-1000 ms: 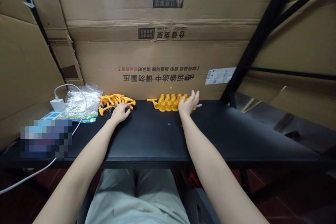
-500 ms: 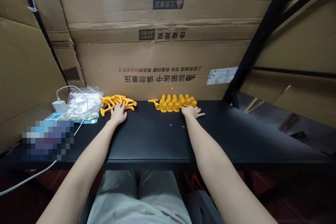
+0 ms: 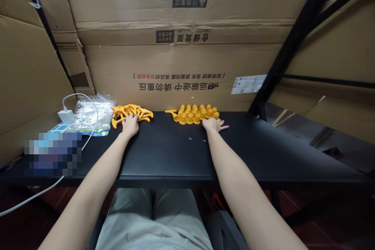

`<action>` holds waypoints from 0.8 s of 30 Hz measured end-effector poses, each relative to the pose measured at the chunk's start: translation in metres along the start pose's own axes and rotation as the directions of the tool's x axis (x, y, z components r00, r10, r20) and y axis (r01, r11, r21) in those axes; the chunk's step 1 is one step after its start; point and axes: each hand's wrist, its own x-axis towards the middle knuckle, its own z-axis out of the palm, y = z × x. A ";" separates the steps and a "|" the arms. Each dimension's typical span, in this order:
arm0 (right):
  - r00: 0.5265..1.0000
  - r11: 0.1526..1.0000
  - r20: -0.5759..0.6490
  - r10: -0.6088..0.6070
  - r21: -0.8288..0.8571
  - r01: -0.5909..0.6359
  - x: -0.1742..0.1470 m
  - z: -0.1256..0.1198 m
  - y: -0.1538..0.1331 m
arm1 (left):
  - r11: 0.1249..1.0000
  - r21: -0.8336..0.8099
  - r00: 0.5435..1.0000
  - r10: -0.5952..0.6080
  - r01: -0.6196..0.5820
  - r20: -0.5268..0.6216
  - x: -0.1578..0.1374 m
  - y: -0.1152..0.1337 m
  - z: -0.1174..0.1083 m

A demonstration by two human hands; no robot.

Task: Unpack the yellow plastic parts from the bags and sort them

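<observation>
My left hand point(image 3: 130, 125) rests at the front of a pile of yellow T-shaped plastic handles point(image 3: 145, 114). Its fingers are bent down onto one of them, and the fingertips are partly hidden among the pieces. My right hand point(image 3: 213, 124) lies at the front right corner of a group of yellow plastic cups point(image 3: 190, 117), set close together in rows. Some of its fingers stretch out to the right; the thumb side is hidden against the cups. At the left end of the group, a yellow handle joined to a cup point(image 3: 175, 116) lies on its side.
Clear plastic bags point(image 3: 88, 114) lie at the left, by a white charger point(image 3: 66, 116) with its cable. A blurred-out object point(image 3: 52, 154) is nearer the front. Cardboard point(image 3: 175, 58) stands behind the black table point(image 3: 166, 156). A small blue bit point(image 3: 190, 138) lies on the tabletop.
My left hand has drawn slightly to the left and its fingers have bent in more over the handles. The right hand is nearly still beside the cups.
</observation>
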 end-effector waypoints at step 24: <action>0.776 0.686 -0.345 -0.527 0.366 0.629 -0.069 -0.022 -0.076 | 0.988 0.101 0.991 -0.105 0.114 -0.088 -0.003 0.003 -0.007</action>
